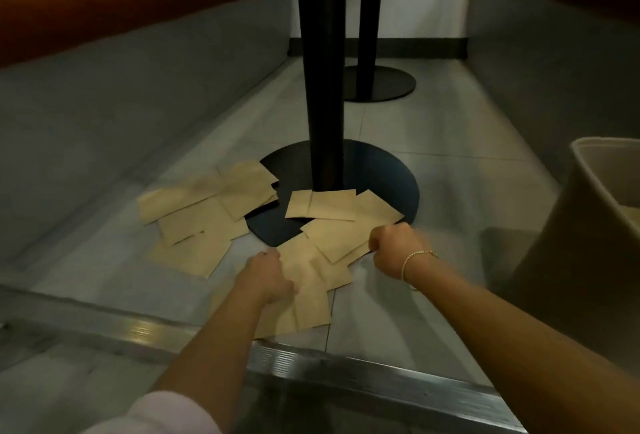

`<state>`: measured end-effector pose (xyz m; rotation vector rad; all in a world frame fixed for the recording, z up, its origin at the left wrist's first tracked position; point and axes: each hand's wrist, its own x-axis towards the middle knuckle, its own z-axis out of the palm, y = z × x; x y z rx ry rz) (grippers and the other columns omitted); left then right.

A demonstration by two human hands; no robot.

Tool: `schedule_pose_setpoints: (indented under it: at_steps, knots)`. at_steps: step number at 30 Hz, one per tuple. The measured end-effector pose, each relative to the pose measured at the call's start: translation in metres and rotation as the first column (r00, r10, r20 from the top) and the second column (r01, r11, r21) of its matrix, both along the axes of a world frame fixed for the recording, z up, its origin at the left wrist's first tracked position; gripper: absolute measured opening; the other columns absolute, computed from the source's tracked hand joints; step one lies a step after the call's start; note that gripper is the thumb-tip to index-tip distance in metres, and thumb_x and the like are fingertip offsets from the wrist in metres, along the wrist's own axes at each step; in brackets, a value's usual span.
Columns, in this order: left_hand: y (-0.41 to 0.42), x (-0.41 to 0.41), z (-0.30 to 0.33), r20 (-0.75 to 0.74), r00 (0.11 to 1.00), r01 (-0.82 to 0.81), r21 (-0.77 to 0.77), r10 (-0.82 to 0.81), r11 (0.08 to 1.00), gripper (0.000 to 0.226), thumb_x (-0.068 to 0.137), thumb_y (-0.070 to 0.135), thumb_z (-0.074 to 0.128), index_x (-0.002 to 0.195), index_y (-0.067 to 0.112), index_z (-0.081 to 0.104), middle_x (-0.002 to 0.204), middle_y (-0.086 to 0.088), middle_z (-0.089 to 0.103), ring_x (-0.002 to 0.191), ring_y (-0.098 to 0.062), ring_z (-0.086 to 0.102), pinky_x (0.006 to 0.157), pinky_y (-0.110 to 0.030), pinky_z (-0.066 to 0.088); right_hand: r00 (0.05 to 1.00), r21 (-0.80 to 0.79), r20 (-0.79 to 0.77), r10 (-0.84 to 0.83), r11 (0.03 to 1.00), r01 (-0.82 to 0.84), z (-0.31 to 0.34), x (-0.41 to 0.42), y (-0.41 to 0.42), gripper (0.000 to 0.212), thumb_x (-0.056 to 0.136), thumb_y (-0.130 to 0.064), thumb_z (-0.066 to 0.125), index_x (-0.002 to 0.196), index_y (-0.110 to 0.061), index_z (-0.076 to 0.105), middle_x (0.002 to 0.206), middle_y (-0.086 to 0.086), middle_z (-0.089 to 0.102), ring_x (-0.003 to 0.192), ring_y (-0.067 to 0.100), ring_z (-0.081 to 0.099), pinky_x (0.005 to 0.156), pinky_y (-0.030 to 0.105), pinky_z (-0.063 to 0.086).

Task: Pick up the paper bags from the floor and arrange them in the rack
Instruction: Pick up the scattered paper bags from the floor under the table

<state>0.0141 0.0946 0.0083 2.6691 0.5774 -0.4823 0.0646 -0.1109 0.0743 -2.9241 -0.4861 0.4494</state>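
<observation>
The person crouches at the edge of a booth and reaches both arms down to a scatter of flat brown paper bags (313,272) lying on the grey tiled floor (450,191), so the step in hand looks to be the gathering, with nothing yet carried to a rack; no rack shows in this view. The bags lie in two loose groups: one overlapping cluster to the left on the tiles, and another spilling over the front of the round black table base (388,174) and down toward the metal threshold strip (346,371). The left hand (266,276) rests on the nearest bags, knuckles up; its fingers curl down onto the paper, but whether they pinch a bag or merely press on it cannot be told. The right hand (394,248), with a bracelet (414,258) at the wrist, is closed in a fist at the right edge of a bag that lies partly on the base, and seems to grip that edge. A beige bin (595,225) stands just to the right. The next move probably calls for sliding the overlapping bags together into one squared stack, lifting them without creasing, then collecting the left cluster.
</observation>
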Motion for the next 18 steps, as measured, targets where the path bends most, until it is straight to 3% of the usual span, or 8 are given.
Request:
schedule_pose_setpoints:
  at_steps: [4,11,15,18]
  knots:
    - [0.000,0.003,-0.028,-0.047,0.989,0.143,0.120,-0.139,0.982,0.084,0.070,0.053,0.072,0.132,0.013,0.033,0.135,-0.009,0.040,0.124,-0.027,0.038,0.099,-0.037,0.039,0.999,-0.016,-0.033,0.037,0.999,-0.037,-0.041,0.011,0.013,0.030,0.092,-0.014,0.049,0.122,-0.010,0.055,0.119,0.013,0.056,0.112,0.027,0.050,0.094,0.035,0.047]
    - [0.005,0.015,-0.038,0.037,0.990,0.130,0.165,-0.138,0.978,0.102,0.056,0.062,0.078,0.137,0.020,0.032,0.133,-0.006,0.037,0.124,-0.025,0.028,0.104,-0.035,0.031,0.997,-0.027,0.040,0.072,0.997,-0.071,-0.076,0.023,0.037,0.048,0.091,-0.036,0.053,0.133,-0.015,0.040,0.130,0.008,0.046,0.121,0.025,0.037,0.099,0.033,0.038]
    - [0.005,0.016,-0.038,0.112,0.977,0.166,0.131,-0.181,0.977,0.097,0.056,0.057,0.081,0.137,0.031,0.034,0.131,-0.004,0.035,0.122,-0.025,0.030,0.103,-0.035,0.032,0.990,-0.026,0.043,0.133,0.991,-0.132,-0.088,0.028,0.051,0.054,0.089,-0.039,0.055,0.135,-0.018,0.036,0.135,0.005,0.042,0.123,0.024,0.037,0.102,0.036,0.037]
    - [0.005,0.019,-0.038,0.080,0.978,0.181,0.151,-0.194,0.972,0.085,0.057,0.057,0.080,0.129,0.032,0.043,0.128,-0.003,0.037,0.121,-0.025,0.032,0.103,-0.036,0.030,0.988,-0.044,0.033,0.151,0.988,-0.150,-0.097,0.031,0.056,0.053,0.091,-0.039,0.052,0.137,-0.020,0.036,0.138,0.004,0.041,0.125,0.024,0.037,0.103,0.037,0.036]
